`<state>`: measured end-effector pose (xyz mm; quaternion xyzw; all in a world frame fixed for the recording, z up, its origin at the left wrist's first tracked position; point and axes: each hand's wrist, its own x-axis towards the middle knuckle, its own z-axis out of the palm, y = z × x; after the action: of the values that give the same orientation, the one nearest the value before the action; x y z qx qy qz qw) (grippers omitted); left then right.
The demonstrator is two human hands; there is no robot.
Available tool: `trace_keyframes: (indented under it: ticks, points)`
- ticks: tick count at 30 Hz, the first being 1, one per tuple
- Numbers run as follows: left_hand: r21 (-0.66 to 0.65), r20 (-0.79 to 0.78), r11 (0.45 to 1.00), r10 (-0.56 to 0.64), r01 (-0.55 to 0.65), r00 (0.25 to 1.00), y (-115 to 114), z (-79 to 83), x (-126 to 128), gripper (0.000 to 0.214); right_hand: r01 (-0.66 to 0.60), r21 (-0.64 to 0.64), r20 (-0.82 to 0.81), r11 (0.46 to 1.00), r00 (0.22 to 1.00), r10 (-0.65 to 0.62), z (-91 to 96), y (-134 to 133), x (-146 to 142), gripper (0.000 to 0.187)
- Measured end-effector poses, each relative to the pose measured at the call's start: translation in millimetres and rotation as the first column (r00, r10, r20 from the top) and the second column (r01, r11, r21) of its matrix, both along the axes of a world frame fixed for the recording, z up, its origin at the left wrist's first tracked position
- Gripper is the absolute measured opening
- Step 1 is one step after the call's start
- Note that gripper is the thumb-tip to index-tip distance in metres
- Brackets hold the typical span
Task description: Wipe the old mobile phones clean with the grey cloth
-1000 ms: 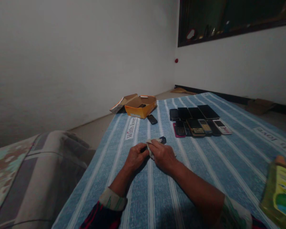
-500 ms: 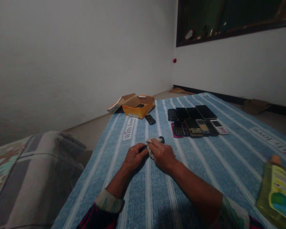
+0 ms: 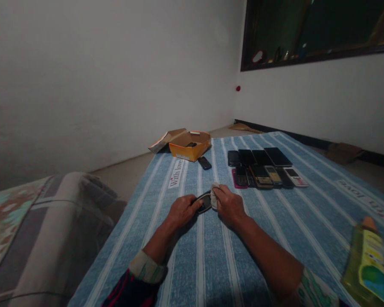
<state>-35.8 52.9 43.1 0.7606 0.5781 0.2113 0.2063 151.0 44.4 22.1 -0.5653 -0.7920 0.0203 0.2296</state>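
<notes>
Between my hands is a dark mobile phone point(image 3: 205, 203), its left end gripped by my left hand point(image 3: 181, 211) with the thumb on top. My right hand point(image 3: 231, 206) pinches a pale cloth point(image 3: 214, 197) against the phone's right end, which the cloth covers. Both hands are just above the blue striped cloth cover point(image 3: 211, 264). Beyond them, a small black phone point(image 3: 204, 163) lies by itself near the box.
An open orange cardboard box point(image 3: 186, 152) with a dark item inside stands at the far edge. Two rows of phones point(image 3: 259, 155) lie right of centre. A bottle of yellow-green liquid point(image 3: 366, 264) is at the right. A grey-striped covered seat point(image 3: 48, 238) stands left.
The cloth in my right hand has shifted right along the phone, uncovering its dark middle. My left hand keeps its hold. The view has tilted slightly upward.
</notes>
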Motion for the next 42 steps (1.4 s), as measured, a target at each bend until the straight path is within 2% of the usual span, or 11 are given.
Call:
trace_keyframes:
  ticks: [6,9,18,22,27,31,35,39,42]
  points:
    - [0.062,-0.238,0.995,0.093,-0.081,0.967,-3.4,-1.8,5.1,0.038,0.02,-0.02,0.009,1.0,1.0,-0.02,-4.1,3.7,0.3,0.038]
    - [0.069,-0.304,0.994,0.105,-0.088,0.947,-6.2,-0.5,8.4,0.038,0.015,-0.032,0.012,0.999,1.0,-0.015,-5.6,5.5,0.7,0.04]
    - [0.045,-0.255,0.999,0.022,-0.011,0.967,-9.2,0.0,5.6,0.034,0.048,-0.065,-0.013,0.997,0.999,-0.049,-8.3,9.8,4.9,0.044]
    - [0.056,-0.259,0.997,0.063,-0.05,0.964,-10.1,-2.1,6.9,0.035,0.02,-0.019,-0.023,1.0,1.0,-0.021,-6.0,4.7,1.6,0.042]
    - [0.038,-0.154,0.998,0.065,-0.059,0.986,-8.3,-2.8,6.5,0.021,-0.161,0.135,0.035,0.978,0.987,0.157,-6.6,-13.9,-17.8,0.03]
    - [-0.066,0.016,0.998,0.023,-0.022,1.0,-2.8,-2.3,0.7,0.017,-0.247,0.209,0.1,0.946,0.968,0.231,-11.9,-18.3,-28.9,0.023]
    - [-0.164,0.091,0.985,-0.039,0.054,0.995,1.5,-1.5,-4.2,0.025,-0.157,0.198,0.083,0.968,0.986,0.143,-14.7,-2.3,-21.6,0.021]
    - [-0.267,0.181,0.962,-0.004,0.053,0.983,2.0,0.1,-5.5,0.03,-0.027,0.149,0.045,0.988,0.999,0.02,-13.8,12.3,-12.2,0.027]
    - [-0.309,0.226,0.95,0.024,0.048,0.974,3.3,1.5,-6.0,0.031,-0.048,0.171,0.018,0.984,0.999,0.045,-13.7,8.6,-16.7,0.031]
